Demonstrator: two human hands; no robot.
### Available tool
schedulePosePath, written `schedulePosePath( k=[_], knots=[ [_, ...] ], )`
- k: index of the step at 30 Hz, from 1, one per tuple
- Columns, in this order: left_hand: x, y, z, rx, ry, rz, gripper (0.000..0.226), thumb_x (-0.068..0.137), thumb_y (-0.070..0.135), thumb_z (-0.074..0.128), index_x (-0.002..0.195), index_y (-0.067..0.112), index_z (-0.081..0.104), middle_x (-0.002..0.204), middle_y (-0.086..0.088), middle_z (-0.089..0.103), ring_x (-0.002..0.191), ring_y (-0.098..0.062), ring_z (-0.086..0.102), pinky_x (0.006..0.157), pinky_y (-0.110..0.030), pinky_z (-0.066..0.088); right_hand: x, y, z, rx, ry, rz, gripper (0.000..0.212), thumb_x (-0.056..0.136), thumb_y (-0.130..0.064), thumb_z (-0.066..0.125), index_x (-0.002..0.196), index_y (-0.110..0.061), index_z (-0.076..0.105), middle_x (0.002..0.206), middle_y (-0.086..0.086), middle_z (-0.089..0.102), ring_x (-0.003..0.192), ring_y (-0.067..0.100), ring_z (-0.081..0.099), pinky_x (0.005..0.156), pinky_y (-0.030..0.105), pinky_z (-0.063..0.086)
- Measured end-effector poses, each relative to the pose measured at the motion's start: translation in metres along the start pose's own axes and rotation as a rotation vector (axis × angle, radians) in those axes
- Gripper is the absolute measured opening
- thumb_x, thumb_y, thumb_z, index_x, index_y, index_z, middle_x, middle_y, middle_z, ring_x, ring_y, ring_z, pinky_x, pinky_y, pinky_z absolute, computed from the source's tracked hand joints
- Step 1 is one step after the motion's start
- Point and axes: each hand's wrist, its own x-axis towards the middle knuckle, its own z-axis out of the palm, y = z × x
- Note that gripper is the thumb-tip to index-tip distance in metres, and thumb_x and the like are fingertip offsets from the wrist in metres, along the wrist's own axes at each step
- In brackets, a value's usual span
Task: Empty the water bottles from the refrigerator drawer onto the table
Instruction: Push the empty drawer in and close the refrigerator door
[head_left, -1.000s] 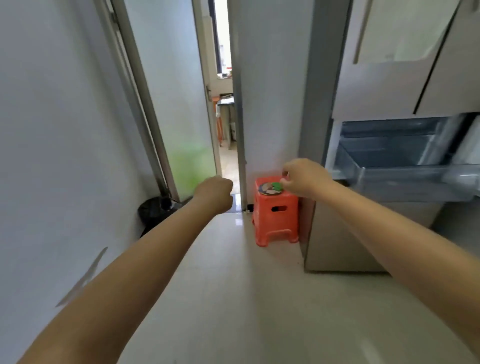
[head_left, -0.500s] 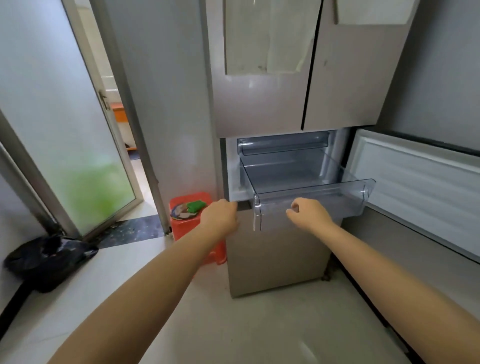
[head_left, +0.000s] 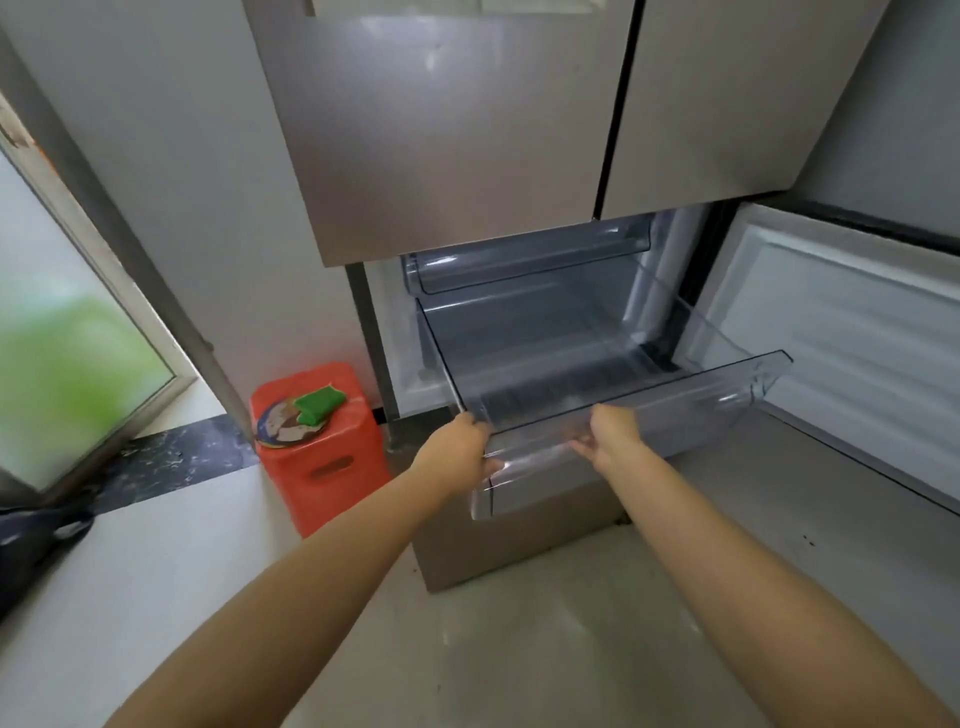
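Fridge (head_left: 457, 145): brushed-metal doors up top, shut; lower compartment stands open, its white ribbed inner door (head_left: 852, 343) swung out to the right.
Floor (head_left: 519, 649): pale, glossy tile; dark speckled threshold strip at left.
Drawer (head_left: 649, 410): clear, hard plastic, box-shaped w/ a curved front lip; pulled well out of the compartment. A second clear bin (head_left: 530, 254) sits above it, pushed in.
Stool (head_left: 317, 457): orange moulded plastic, just beside the fridge's left side; a round printed disc and a green pad are carried on top.
Left hand (head_left: 457, 441): fingers curled over the drawer's front-left corner, gripping the rim.
Right hand (head_left: 610, 434): placed on the front lip near the middle; fingers appear hooked under the edge, though partly blurred through the plastic, so the grip is judged, not certain.
Water bottles: none seen in the drawer; it looks bare inside. The bench is not in view, so their whereabouts cannot be told.
Step in hand: drawer is judged ready to be slid, prob. shut since nothing is left inside.
Doing it well: force should be applied evenly by both hands, level w/ the runners. Thin plastic flexes and binds if skewed, so the push should be kept slow and straight.
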Motion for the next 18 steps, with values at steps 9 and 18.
schedulePosePath(
  k=[9,18],
  knots=[
    [0.062,-0.032,-0.023,-0.021,0.143,-0.092,0.041,0.096,0.027,0.050,0.128,0.002,0.049,0.127,-0.016,0.050,0.116,-0.030,0.052,0.093,-0.034,0.043,0.052,-0.035,0.054,-0.107,-0.063,-0.038,0.044,0.103,-0.016,0.031,0.141,0.005,0.029,0.118,0.032,0.056,0.103,0.040,0.064,0.090,0.041,0.052],
    [0.132,-0.049,-0.031,0.474,0.336,-0.002,0.047,0.030,0.013,0.089,0.072,0.001,0.074,0.087,-0.018,0.071,0.073,-0.032,0.070,0.064,-0.028,0.056,0.129,-0.079,0.113,-0.671,-0.180,-0.117,0.038,0.101,-0.017,0.032,0.127,0.007,0.047,0.062,0.011,0.048,0.053,0.018,0.049,0.058,0.031,0.050]
  ],
)
